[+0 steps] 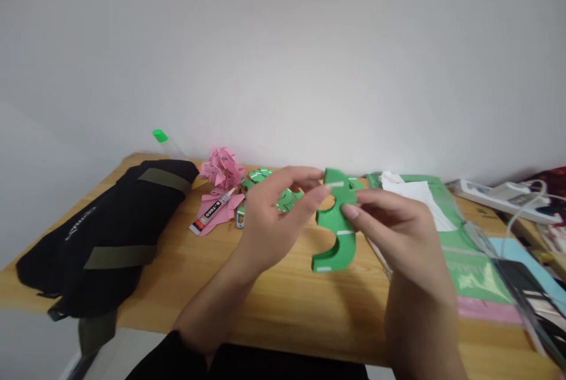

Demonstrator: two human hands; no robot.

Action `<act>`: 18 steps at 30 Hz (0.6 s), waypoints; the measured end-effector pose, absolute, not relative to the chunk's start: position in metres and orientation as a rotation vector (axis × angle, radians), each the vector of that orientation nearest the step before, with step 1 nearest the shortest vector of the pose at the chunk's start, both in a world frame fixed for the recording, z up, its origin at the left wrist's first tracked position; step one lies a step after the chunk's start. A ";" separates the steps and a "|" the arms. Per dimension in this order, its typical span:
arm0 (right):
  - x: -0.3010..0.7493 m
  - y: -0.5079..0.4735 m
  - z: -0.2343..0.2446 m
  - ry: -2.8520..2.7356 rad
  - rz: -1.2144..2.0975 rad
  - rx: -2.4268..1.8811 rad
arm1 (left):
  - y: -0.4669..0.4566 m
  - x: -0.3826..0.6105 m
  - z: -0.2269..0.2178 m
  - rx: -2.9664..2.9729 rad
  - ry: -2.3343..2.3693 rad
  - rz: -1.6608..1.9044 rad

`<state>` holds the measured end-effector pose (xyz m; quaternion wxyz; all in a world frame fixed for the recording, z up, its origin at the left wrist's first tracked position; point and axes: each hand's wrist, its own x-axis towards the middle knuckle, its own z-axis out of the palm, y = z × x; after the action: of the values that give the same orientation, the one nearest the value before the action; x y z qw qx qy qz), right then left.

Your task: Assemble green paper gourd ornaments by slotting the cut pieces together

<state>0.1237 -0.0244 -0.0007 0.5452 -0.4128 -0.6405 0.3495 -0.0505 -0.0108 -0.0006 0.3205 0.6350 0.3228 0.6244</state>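
Above the front of the wooden table [283, 297], both hands hold a green curvy cut-out piece [338, 221] with short white strips across it. It hangs upright and its lower end hooks to the left. My left hand [267, 221] pinches its upper left edge between thumb and fingers. On the other side, my right hand [404, 233] grips the upper right part, thumb on the near face. Whether it is paper or foam I cannot tell. Partly hidden behind my left hand lie more green cut pieces [288, 198] with white marks.
At left lies a black bag [124, 221] with olive straps. A glue tube [212, 211] rests on pink paper [227, 209] near crumpled pink pieces [221, 167]. A green plastic packet [473, 271], white paper [420, 200], a phone [524, 280] and a power strip [504, 197] occupy the right.
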 end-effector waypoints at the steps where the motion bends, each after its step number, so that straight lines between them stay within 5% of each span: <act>1: 0.124 -0.021 -0.003 -1.402 0.923 -0.989 | -0.008 -0.050 -0.001 1.625 0.877 1.534; 7: 0.126 -0.006 -0.004 -1.082 1.118 -1.071 | 0.000 -0.050 -0.001 1.617 0.818 0.936; 18: 0.129 -0.003 -0.004 -1.036 1.161 -1.003 | -0.003 -0.047 0.002 1.484 0.747 0.816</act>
<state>0.1290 -0.0028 -0.0038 0.6012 -0.4330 -0.4471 0.5012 -0.0475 -0.0025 0.0025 0.6015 0.6405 0.3223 0.3524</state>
